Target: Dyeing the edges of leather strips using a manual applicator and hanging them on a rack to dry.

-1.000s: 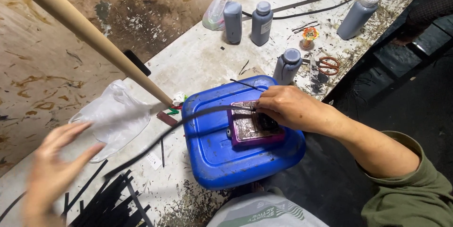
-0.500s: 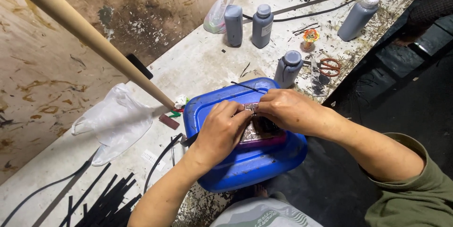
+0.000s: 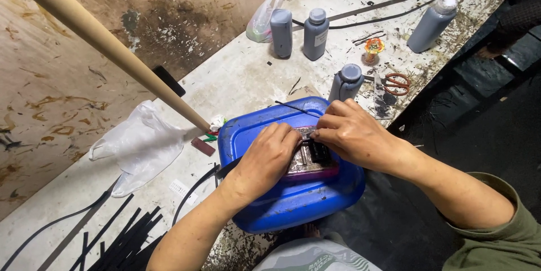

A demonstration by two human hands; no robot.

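Note:
A blue plastic canister lies on its side at the bench edge. On top of it rests a small purple-rimmed metal block with a black strip running across it. My left hand presses down on the block's left part. My right hand pinches the strip at the block's top right, fingertips close to the left hand's. Both hands hide most of the block.
A pale wooden pole slants from upper left to the canister. A white plastic bag lies left, black strips at lower left. Grey bottles and orange scissors stand behind. The bench edge runs along the right.
My left hand came in from the lower left and settled on the block atop the canister. My right hand stayed at the block.

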